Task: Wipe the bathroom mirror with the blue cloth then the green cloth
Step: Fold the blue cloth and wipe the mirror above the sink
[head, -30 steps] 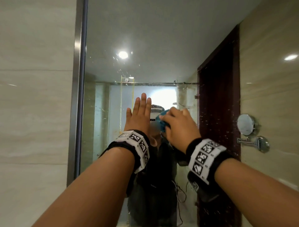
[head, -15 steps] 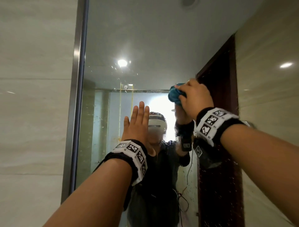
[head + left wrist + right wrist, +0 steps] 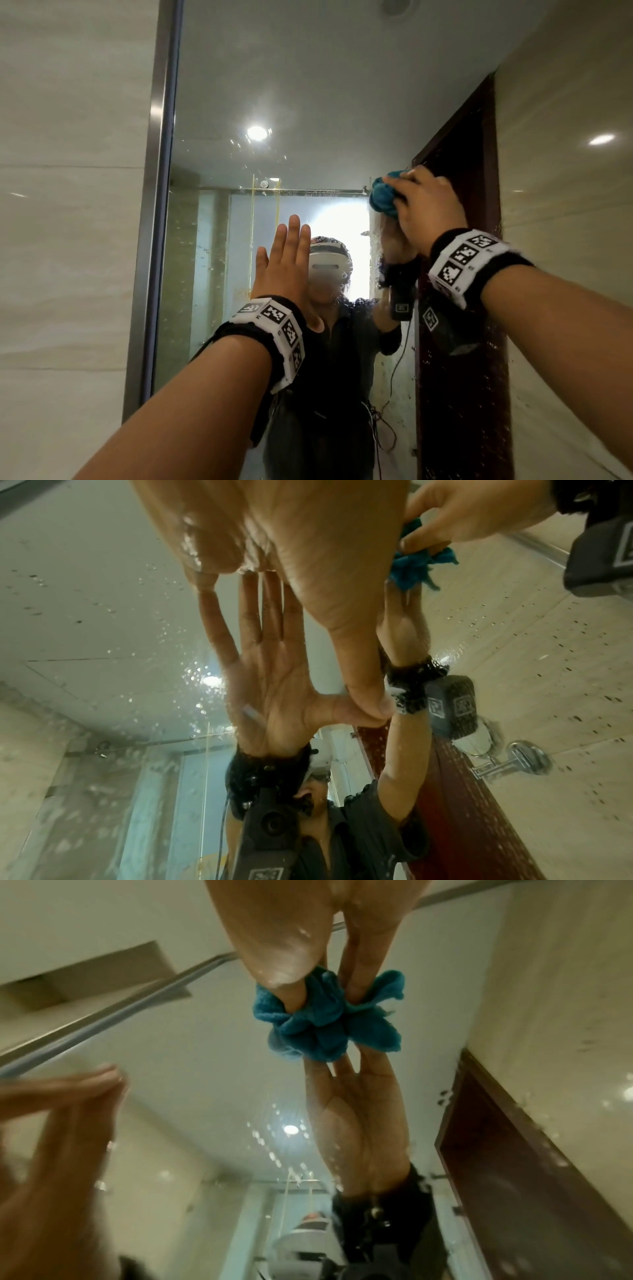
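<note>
The bathroom mirror [image 3: 308, 85] fills the wall ahead, its glass speckled with water drops. My right hand [image 3: 424, 205] grips a bunched blue cloth [image 3: 383, 198] and presses it on the glass at upper right, near the reflected dark door. In the right wrist view the blue cloth [image 3: 325, 1018] is pinched between thumb and fingers against the mirror [image 3: 171, 1056]. My left hand [image 3: 286, 260] lies flat on the glass, fingers straight and pointing up, to the lower left of the cloth. The left wrist view shows that palm [image 3: 274, 528] meeting its reflection. No green cloth is in view.
A steel frame [image 3: 157, 205] edges the mirror on the left, with beige wall tiles [image 3: 68, 240] beyond. The mirror reflects a person in dark clothes with a headset, a glass shower screen, a dark red door [image 3: 459, 342] and a ceiling light [image 3: 257, 133].
My right hand has carried the blue cloth up and to the right across the glass, from the middle toward the reflected door. The left hand stays flat on the mirror.
</note>
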